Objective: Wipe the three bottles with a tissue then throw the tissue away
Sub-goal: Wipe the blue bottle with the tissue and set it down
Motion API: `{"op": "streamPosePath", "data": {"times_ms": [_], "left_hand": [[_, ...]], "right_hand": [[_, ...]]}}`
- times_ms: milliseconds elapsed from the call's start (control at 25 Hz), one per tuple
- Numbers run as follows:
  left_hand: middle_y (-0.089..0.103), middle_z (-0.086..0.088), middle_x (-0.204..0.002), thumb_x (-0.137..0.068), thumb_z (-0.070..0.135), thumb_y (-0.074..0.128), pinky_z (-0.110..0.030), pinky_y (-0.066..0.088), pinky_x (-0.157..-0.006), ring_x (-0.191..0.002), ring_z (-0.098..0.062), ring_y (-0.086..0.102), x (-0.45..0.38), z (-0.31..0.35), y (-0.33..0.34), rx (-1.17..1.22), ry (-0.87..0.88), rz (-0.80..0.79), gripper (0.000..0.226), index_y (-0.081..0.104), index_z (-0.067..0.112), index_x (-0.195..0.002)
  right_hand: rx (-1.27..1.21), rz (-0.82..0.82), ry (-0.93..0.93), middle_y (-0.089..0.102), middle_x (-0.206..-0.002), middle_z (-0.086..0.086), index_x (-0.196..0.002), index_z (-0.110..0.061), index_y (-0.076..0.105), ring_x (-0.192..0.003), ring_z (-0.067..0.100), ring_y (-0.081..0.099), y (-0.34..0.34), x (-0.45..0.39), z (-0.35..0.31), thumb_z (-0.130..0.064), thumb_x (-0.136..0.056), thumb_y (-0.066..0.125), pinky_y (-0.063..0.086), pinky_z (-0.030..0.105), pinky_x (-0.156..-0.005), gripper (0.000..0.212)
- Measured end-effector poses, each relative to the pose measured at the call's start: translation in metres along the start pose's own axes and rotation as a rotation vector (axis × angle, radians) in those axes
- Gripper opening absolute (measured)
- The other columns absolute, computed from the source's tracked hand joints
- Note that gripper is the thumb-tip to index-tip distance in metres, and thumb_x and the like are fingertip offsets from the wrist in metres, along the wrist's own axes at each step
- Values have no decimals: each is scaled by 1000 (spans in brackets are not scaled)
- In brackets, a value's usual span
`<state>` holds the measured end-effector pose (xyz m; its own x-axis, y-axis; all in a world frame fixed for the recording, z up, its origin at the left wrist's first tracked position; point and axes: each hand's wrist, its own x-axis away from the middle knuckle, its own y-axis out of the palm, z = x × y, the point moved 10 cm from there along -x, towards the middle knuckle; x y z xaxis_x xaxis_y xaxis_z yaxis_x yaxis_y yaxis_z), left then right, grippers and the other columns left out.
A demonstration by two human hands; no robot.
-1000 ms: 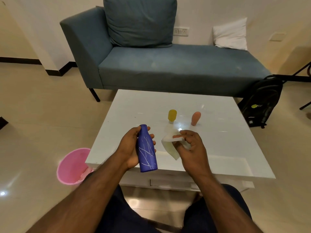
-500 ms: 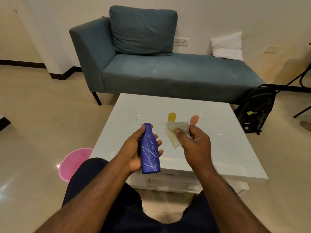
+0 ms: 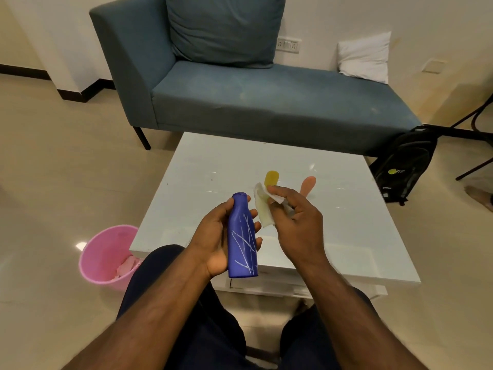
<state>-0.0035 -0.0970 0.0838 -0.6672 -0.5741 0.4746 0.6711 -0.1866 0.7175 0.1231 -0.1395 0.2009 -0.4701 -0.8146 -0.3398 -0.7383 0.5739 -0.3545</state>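
Note:
My left hand (image 3: 213,236) grips a blue bottle (image 3: 242,241) with white scratch lines, held upright above the near edge of the white table (image 3: 213,166). My right hand (image 3: 296,222) pinches a white tissue (image 3: 262,209) just right of the bottle's neck, a small gap between them. Behind my right hand stand a yellow bottle (image 3: 271,178) and a peach bottle (image 3: 308,184) on the table, their lower parts hidden by the tissue and my fingers.
A pink bin (image 3: 106,252) with crumpled pink paper inside stands on the floor left of the table. A blue couch (image 3: 266,97) lies behind the table, and a black backpack (image 3: 402,166) leans at the right. My knees are under the table's near edge.
The right hand with the tissue has risen and shifted closer to the blue bottle's neck. The left hand keeps the bottle nearly in the same place. The camera has tipped slightly.

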Motion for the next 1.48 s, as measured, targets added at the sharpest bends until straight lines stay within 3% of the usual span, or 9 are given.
{"op": "streamPosePath", "data": {"times_ms": [120, 240, 360, 520, 720, 960, 1160, 1360, 1480], "left_hand": [[71, -14, -101, -89, 48, 68, -42, 58, -76, -82, -27, 70, -8, -8, -3, 40, -40, -10, 47, 71, 11, -118], [73, -12, -99, -88, 47, 72, -40, 57, -77, -82, -26, 70, -12, -12, 1, 44, -27, -49, 42, 75, 12, -112], [72, -10, -86, -90, 40, 70, -36, 58, -66, -72, -24, 70, -15, -12, -1, 89, -30, -60, 33, 73, 11, -105], [70, -11, -83, -92, 45, 64, -37, 59, -62, -69, -26, 70, -17, -17, -10, 125, -73, -22, 37, 79, 11, -98], [73, -13, -93, -86, 45, 71, -38, 59, -70, -75, -27, 71, -12, -26, -11, 79, -51, -33, 39, 77, 12, -106], [70, -7, -84, -82, 48, 71, -37, 60, -66, -69, -23, 69, -11, -29, -20, 136, -75, -15, 41, 78, 13, -103], [72, -12, -92, -80, 50, 74, -38, 59, -68, -75, -27, 71, -10, -43, -24, 38, -71, 21, 49, 73, 12, -112], [67, -8, -80, -84, 50, 69, -34, 61, -63, -68, -23, 68, -12, -45, -29, 122, -117, 33, 46, 70, 7, -100], [72, -12, -87, -87, 47, 71, -37, 61, -66, -73, -26, 71, -13, -55, -31, 97, -100, 23, 40, 77, 9, -98]], "right_hand": [[184, -25, -94, 62, -102, -15, -106, -22, 68, -96, 2, 58, 15, -9, -9, -14, -89, 61, 49, 15, -80, 20], [285, -163, -118, 57, -105, -8, -110, -16, 68, -97, 6, 56, 39, -9, -14, -6, -88, 56, 49, 22, -84, 26], [428, -340, -151, 53, -116, -2, -120, -14, 62, -107, 14, 50, 65, 14, -12, -8, -88, 52, 45, 26, -92, 34], [577, -418, -263, 57, -116, 4, -119, -11, 61, -104, 19, 52, 69, 49, -15, -12, -84, 53, 47, 27, -89, 36], [370, -269, -49, 57, -109, -3, -114, -15, 66, -100, 14, 57, 48, 18, -1, -2, -87, 54, 50, 25, -83, 33], [512, -375, -318, 64, -109, 6, -110, -8, 67, -96, 24, 57, 60, 72, -17, -2, -76, 57, 48, 28, -81, 36], [458, -280, -98, 59, -116, -1, -116, -14, 65, -106, 16, 52, 46, 47, 7, -1, -83, 56, 47, 27, -90, 37], [553, -441, -333, 62, -117, 8, -116, -10, 64, -105, 27, 56, 68, 92, -8, -5, -77, 66, 48, 30, -85, 40], [554, -350, -203, 60, -119, 10, -117, -8, 65, -109, 27, 54, 59, 59, 5, 0, -77, 67, 47, 31, -89, 40]]}}
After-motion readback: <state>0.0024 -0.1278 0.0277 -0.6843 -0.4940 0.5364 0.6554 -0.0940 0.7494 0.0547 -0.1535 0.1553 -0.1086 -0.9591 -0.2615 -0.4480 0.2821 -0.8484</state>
